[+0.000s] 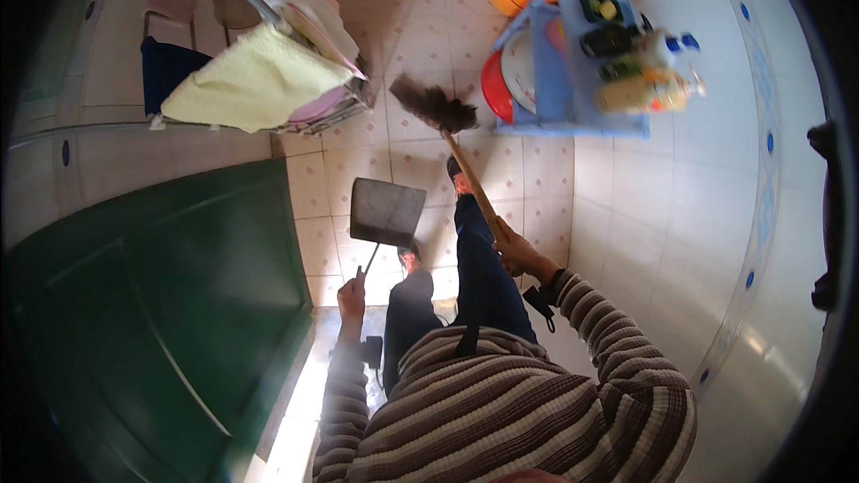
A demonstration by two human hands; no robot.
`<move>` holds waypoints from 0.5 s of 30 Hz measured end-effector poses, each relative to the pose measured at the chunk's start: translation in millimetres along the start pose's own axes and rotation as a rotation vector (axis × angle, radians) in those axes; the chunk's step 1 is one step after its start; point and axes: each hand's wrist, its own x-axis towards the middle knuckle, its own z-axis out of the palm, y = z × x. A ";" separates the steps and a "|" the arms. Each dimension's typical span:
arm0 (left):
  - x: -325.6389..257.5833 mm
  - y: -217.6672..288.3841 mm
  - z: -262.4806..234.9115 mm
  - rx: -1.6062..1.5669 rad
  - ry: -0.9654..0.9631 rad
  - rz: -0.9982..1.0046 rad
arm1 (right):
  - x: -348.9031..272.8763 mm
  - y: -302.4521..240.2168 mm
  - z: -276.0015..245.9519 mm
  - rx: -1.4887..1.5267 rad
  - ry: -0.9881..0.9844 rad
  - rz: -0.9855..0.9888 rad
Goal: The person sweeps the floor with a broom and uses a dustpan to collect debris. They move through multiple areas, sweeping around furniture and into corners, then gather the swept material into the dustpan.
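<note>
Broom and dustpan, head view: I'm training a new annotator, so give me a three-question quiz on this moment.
1. True or false: the right hand grips the broom by its wooden handle.
2. What does the left hand hold? A) towel B) dustpan C) bucket
3. Fill in: the blue rack stands against the ___ wall.

Key: 1 true; 2 B; 3 tiled

Dustpan (386,211): dull grey metal, matt, thin wire handle. Broom (456,148): smooth pale wooden stick, soft dark bristly head. Floor (412,27): glossy ceramic tiles. Door (161,304): green, painted, slight sheen. Rack (573,80): smooth blue plastic. Towel (255,80): fluffy yellow cloth. Sweater (537,402): striped ribbed knit.
</note>
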 end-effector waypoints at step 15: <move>1.0 -18.1 -20.5 0.264 -0.146 0.233 | -238.0 66.0 54.2 0.718 0.030 0.319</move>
